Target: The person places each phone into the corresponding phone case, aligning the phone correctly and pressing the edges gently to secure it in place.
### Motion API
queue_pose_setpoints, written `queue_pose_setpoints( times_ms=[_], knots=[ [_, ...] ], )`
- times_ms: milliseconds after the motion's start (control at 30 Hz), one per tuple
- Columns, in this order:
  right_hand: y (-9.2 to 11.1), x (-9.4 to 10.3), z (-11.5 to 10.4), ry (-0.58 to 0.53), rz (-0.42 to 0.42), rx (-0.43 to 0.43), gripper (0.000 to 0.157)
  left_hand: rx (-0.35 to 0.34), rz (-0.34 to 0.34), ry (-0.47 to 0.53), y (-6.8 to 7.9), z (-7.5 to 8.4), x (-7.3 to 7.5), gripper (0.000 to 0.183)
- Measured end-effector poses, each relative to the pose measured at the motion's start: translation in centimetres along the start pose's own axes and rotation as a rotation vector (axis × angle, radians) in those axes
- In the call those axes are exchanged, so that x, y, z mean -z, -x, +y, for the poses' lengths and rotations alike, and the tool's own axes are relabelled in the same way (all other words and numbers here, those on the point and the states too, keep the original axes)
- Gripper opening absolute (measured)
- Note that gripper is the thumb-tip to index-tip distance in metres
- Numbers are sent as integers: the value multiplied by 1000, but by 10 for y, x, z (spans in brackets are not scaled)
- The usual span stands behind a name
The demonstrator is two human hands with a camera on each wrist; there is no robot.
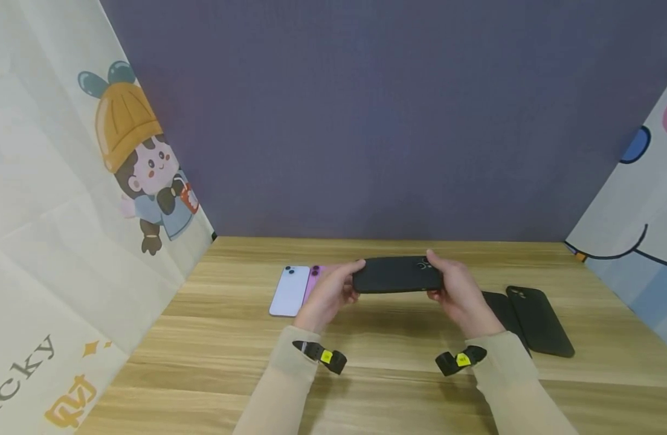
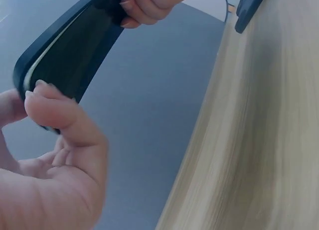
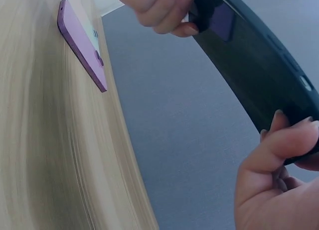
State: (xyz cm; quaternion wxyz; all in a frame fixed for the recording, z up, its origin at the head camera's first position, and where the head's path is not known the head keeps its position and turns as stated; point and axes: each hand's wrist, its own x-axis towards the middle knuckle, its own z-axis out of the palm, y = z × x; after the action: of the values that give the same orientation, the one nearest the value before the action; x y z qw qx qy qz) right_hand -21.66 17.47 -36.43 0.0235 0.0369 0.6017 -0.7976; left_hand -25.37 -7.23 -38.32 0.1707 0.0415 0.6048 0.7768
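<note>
Above the middle of the table, a phone in a black case (image 1: pixel 397 275) is held level, its dark back and camera lenses toward the head camera. My left hand (image 1: pixel 327 297) pinches its left end between thumb and fingers. The camera end is gripped by my right hand (image 1: pixel 465 297). From below, the left wrist view shows the phone's dark, glossy screen (image 2: pixel 75 53), with a light strip along the case's rim near the left fingers. In the right wrist view, side buttons and a small light slot show on the case's edge.
A white phone (image 1: pixel 289 292) and a pink-purple phone (image 1: pixel 314 278) lie side by side at left, the latter partly behind my left hand. At right are a black phone case (image 1: pixel 541 320) and another flat black item (image 1: pixel 499 302), partly behind my right wrist. A dark panel (image 1: pixel 388 121) stands behind.
</note>
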Motion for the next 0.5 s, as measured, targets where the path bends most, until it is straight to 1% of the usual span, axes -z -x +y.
queue_pose_setpoints(
  times_ms=[67, 167, 300, 433, 500],
  knots=[
    [0, 1, 0, 13, 13, 6, 33, 26, -23, -43, 2, 0, 1, 43],
    [-1, 1, 1, 28, 28, 13, 34, 42, -59, -98, 3, 1, 2, 42],
    [-3, 1, 2, 33, 36, 15, 34, 36, -118, -122, 5, 3, 4, 39],
    [-3, 2, 2, 22, 40, 11, 33, 24, -192, -177, 6, 5, 9, 26],
    [-3, 2, 2, 10, 38, 5, 32, 17, -225, -197, 5, 5, 11, 23]
  ],
)
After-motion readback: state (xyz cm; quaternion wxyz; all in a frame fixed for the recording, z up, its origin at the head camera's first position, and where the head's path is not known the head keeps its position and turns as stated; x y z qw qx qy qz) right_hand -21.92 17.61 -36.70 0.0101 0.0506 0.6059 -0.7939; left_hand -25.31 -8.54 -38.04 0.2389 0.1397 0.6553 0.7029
